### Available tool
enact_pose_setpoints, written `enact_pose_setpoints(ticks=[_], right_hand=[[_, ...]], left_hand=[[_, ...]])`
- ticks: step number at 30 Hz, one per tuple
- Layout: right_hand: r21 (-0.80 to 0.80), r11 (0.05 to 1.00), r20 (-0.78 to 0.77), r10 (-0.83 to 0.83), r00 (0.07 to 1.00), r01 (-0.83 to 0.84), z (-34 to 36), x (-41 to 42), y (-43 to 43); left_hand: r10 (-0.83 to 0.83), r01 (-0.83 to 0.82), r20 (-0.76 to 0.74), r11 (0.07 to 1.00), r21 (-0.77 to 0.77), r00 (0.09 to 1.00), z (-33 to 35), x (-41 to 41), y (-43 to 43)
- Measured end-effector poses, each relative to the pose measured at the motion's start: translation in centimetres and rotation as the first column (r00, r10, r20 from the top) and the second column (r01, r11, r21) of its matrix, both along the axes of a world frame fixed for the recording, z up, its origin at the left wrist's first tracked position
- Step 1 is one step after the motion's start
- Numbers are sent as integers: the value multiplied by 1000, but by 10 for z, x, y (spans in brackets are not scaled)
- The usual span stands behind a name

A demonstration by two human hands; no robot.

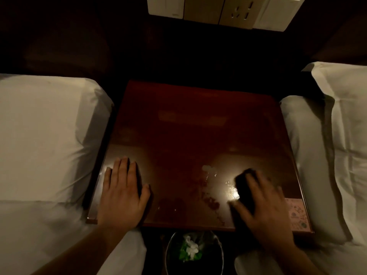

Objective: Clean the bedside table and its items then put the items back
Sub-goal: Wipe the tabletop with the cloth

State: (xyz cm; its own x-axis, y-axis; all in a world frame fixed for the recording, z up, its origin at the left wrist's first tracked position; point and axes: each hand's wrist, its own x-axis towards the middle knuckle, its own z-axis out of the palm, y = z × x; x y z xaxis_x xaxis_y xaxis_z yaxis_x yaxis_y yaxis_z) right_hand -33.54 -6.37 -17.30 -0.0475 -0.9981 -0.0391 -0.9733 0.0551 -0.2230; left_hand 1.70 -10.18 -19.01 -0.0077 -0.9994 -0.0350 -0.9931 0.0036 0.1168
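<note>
Looking down on a square bedside table point(190, 124) of glossy, dark red wood, bare on top, wet streaks and a bright glare showing near the front edge. Lying flat on the near left corner, left hand point(123, 193) with fingers spread and released, grasping nothing. Pressing down near the front right, right hand point(264, 207), motion-blurred, fingers curled over a dark, soft-looking cloth point(243, 182) lying under the palm and poking out past the fingertips. Flanking both sides, white creased bedding point(39, 139). Standing below the front edge, a round bin point(194, 253) holding crumpled white and green scraps
</note>
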Motion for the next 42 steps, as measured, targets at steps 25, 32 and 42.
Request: enact_pose_setpoints(ticks=[25,32,42], right_hand=[[51,948,-129,320,939,-316,-8,7,1],[-29,944,172,-318,932,328,2,9,-63],[-111,994,-116,5,993,-18,-6,54,-42]], left_hand=[[4,-4,-24,1000,-11,1000,-2,2,-1],[16,-17,-30,1000,-21,999,-2,1,-1],[13,-13,-41,1000,-6,999,-1,1,-1]])
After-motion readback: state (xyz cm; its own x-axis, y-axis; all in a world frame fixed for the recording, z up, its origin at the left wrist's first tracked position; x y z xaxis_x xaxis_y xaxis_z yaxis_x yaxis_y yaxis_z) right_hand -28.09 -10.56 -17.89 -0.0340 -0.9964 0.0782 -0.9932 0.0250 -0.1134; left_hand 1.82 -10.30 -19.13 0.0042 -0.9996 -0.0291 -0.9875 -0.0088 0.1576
